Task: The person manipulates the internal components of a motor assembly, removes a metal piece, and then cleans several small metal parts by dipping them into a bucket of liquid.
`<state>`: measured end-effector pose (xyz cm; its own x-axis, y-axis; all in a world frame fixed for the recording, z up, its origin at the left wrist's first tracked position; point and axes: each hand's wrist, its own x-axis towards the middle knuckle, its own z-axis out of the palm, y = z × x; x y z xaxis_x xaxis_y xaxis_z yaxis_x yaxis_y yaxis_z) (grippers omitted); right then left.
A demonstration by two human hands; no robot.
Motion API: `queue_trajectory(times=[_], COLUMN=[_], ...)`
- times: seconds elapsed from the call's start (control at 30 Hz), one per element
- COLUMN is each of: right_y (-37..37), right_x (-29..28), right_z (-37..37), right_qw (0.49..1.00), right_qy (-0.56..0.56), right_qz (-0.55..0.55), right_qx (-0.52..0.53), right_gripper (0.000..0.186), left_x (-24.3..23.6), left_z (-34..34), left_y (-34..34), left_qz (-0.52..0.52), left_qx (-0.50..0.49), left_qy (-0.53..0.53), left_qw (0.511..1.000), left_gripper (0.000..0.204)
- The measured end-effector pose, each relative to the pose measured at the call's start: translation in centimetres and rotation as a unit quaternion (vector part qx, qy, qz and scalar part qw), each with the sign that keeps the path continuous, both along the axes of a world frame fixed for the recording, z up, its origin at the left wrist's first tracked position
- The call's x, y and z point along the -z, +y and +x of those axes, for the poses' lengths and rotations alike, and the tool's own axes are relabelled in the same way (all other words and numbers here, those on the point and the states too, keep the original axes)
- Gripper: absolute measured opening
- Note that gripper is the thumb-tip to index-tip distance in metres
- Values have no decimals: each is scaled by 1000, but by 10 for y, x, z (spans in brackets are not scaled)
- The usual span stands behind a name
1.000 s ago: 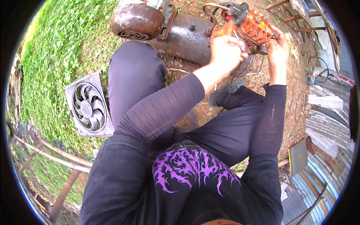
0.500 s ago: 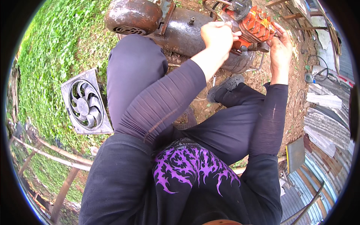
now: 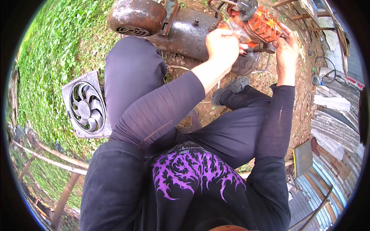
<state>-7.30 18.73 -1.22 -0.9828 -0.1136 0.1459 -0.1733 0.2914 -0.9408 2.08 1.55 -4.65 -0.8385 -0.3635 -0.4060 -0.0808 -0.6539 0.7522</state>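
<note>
My left hand (image 3: 222,45) is closed, its fingers pinching a thin greyish, partly see-through piece (image 3: 239,32) against the near left side of an orange finned compressor pump (image 3: 264,27). What that piece is I cannot make out. At the pump's right side my right hand (image 3: 288,48) grips the edge, thumb and fingers bent round it. A round black part (image 3: 247,8) sits on top of the pump. Below the pump lies a rusty brown air tank (image 3: 185,32), partly hidden by my left hand and knee.
A brown electric motor (image 3: 137,17) sits at the tank's left end. On the grass to the left lies a grey radiator fan (image 3: 85,111) in its square frame. Corrugated metal sheets (image 3: 335,131) are stacked at the right. My shoe (image 3: 230,90) rests on the soil below the tank.
My left hand has shifted slightly left and down with the greyish piece, which now shows more. The left forearm and knee moved a little left. My right hand stays at the pump.
</note>
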Motion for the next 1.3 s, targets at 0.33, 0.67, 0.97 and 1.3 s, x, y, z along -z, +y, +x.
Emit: queue_trajectory(times=[0.33,0.67,0.97,1.3], right_y=[-9,-9,3,-25], right_x=[-3,4,0,6], right_z=[8,20,49,80], right_qw=[1000,995,952,941], right_qy=[26,41,-260,-324], right_qz=[14,82,164,-2], right_qx=[8,50,11,-94], right_gripper=[49,60,30,19], left_x=[9,10,14,-20], left_z=[-26,-19,7,16], left_y=[6,-14,-1,-41], left_qz=[-50,-20,-80,-216], left_qx=[-17,64,246,374], left_qy=[28,51,-66,-78], left_qw=[998,996,964,899], left_gripper=[12,10,12,16])
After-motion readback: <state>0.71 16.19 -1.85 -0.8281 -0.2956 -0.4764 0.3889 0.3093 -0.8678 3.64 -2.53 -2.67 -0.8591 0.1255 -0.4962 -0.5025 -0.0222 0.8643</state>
